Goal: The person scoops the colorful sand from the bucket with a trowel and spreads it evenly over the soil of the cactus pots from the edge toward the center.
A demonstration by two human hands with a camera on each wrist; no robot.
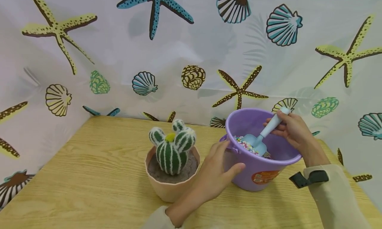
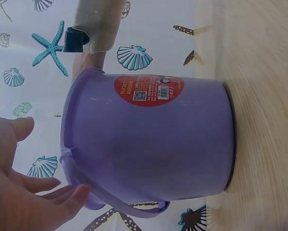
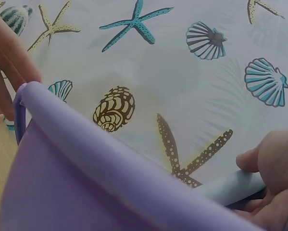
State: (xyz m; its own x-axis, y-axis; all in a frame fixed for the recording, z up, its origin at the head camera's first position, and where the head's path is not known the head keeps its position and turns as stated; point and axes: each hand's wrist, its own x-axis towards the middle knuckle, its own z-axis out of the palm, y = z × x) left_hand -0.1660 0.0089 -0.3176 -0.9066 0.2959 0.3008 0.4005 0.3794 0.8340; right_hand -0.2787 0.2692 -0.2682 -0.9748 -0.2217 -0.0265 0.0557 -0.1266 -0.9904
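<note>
A purple bucket (image 1: 243,176) stands on the table, with small multicolored pieces (image 1: 243,143) inside. My right hand (image 1: 293,131) grips the handle of a light blue scoop (image 1: 273,125), whose blade dips into those pieces. In the right wrist view, the thumb and fingers wrap the scoop handle (image 3: 232,187), and the bucket rim hides the blade. My left hand (image 1: 213,171) is at the bucket's left side, fingertips right by the rim and the thumb spread apart. In the left wrist view its fingers reach beside the bucket's hanging handle (image 2: 100,191).
Left of the bucket is a knitted cactus (image 1: 171,156) in a pale peach pot (image 1: 165,191), close beside my left forearm. The wooden table (image 1: 89,176) meets a white cloth (image 1: 167,53) printed with starfish and shells. A black band (image 1: 317,176) is around my right sleeve.
</note>
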